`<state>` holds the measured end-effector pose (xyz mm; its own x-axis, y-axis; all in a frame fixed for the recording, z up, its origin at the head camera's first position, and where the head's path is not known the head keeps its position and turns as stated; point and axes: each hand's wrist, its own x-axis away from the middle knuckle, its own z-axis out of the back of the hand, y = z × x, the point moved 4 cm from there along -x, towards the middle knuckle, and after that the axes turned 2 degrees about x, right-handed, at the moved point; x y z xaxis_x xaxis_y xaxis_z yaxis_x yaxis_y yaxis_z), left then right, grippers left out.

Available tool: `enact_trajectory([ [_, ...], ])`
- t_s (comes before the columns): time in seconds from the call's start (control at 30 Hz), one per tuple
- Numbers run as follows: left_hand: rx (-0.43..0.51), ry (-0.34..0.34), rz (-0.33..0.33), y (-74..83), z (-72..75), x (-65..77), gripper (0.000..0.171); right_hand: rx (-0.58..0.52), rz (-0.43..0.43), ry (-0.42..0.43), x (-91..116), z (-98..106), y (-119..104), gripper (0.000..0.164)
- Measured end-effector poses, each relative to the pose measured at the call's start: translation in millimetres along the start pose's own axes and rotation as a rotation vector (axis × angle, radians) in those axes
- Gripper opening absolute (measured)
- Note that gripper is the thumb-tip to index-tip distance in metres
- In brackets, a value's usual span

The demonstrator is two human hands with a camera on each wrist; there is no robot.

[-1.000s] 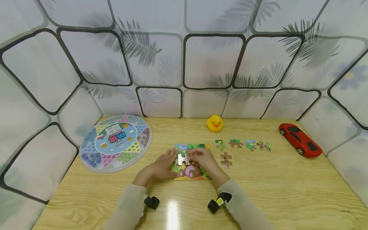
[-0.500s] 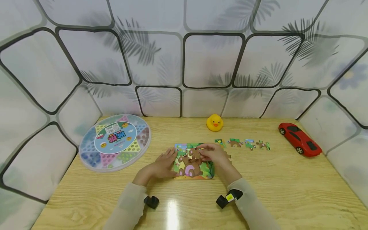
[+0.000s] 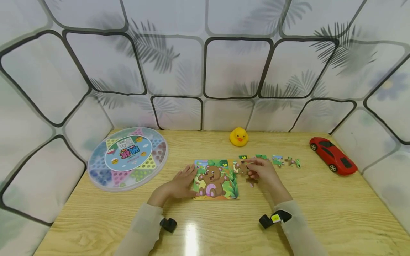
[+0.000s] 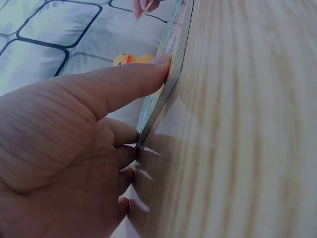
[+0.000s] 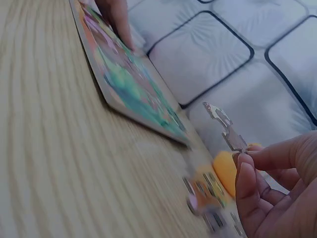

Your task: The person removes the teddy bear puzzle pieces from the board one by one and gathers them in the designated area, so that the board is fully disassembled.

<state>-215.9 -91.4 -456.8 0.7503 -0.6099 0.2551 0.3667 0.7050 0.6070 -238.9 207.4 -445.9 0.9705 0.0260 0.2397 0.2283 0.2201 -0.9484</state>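
Note:
A puzzle board (image 3: 215, 180) with a brown bear picture lies flat on the wooden table. My left hand (image 3: 180, 183) rests along its left side, fingers extended; in the left wrist view the thumb (image 4: 131, 82) lies over the board's edge. Between thumb and fingertips, my right hand (image 3: 264, 172) pinches a brown jigsaw piece (image 3: 241, 166), just off the board's right edge. In the right wrist view this jigsaw piece (image 5: 234, 137) is raised above the table, seen nearly edge-on. Another brown jigsaw piece (image 3: 252, 181) lies below the right hand, partly covered by it.
Several loose jigsaw pieces (image 3: 278, 161) form a row behind the right hand. A yellow rubber duck (image 3: 238, 137) sits at the back, a red toy car (image 3: 333, 156) at the right. A round game board (image 3: 128, 158) lies at the left, and a patterned cloth wall (image 3: 237, 67) stands behind.
My right hand has carried the pinched jigsaw piece rightward from over the board to beyond its right edge, uncovering the bear picture. The left hand has stayed in place.

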Motion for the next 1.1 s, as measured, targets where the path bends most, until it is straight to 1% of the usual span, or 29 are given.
enact_trajectory([
  [0.27, -0.002, -0.003, -0.004, 0.3, 0.7, 1.1, 0.091, 0.030, -0.031, 0.063, 5, 39, 9, 0.036],
  [0.4, -0.004, -0.003, -0.008, 0.5, 0.9, 1.0, 0.091, -0.001, -0.050, 0.091, 8, 52, 14, 0.037],
  [0.5, -0.008, -0.006, -0.008, 0.5, 0.9, 0.5, 0.091, -0.001, -0.065, 0.110, 10, 60, 17, 0.040],
  [0.8, -0.010, -0.006, -0.006, 1.2, 0.4, 0.6, 0.090, 0.061, -0.077, 0.144, 14, 75, 27, 0.039],
  [0.9, -0.008, -0.005, -0.006, 1.5, 0.8, 0.8, 0.090, 0.067, -0.071, 0.145, 15, 77, 29, 0.039],
  [1.1, -0.004, -0.003, -0.011, 2.4, 0.9, 2.4, 0.089, 0.116, -0.058, 0.165, 14, 75, 30, 0.037],
])
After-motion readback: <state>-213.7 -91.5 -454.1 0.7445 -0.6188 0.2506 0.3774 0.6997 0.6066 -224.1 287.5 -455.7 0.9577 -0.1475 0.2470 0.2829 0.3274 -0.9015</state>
